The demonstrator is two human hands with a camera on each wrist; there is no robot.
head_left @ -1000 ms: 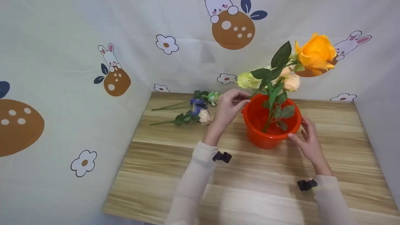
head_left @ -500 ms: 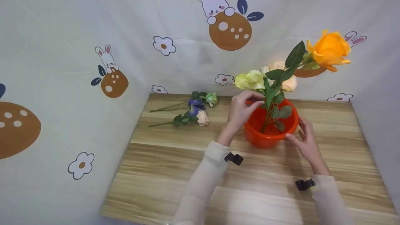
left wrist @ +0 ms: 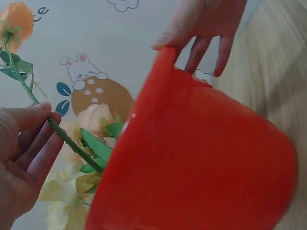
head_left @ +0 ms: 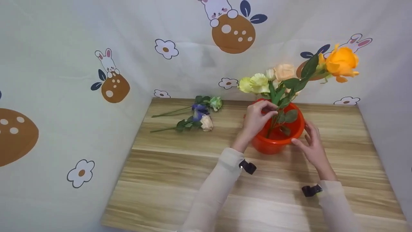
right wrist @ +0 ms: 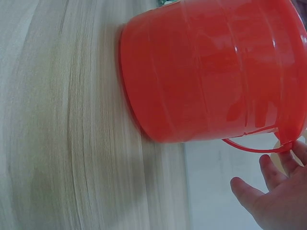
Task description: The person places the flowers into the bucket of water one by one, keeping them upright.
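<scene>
My left hand (head_left: 256, 120) pinches the green stem (left wrist: 74, 144) of an artificial yellow-orange rose (head_left: 341, 62) between thumb and fingertips. Its bloom leans to the right, while the lower stem reaches down inside a red plastic bucket (head_left: 268, 147). On the bucket's right side, my right hand (head_left: 313, 149) grips the rim, thumb at the edge and other fingers outside, near the end of the thin red handle (right wrist: 254, 150). Yellow-green flowers (head_left: 256, 84) and peach roses (head_left: 285, 72) stand in the bucket at the back. The bucket sits upright on the table.
Left of the bucket lie a green flower (head_left: 215, 103), a purple flower (head_left: 199, 111) and a cream rose (head_left: 206, 123) on the wooden table (head_left: 161, 180). Pale cloth with rabbit prints (head_left: 233, 33) hangs behind the table and along both sides.
My left hand has moved right with the rose stem, from the bucket's left rim to over its opening. The orange bloom has swung rightward. My right hand keeps its place at the bucket.
</scene>
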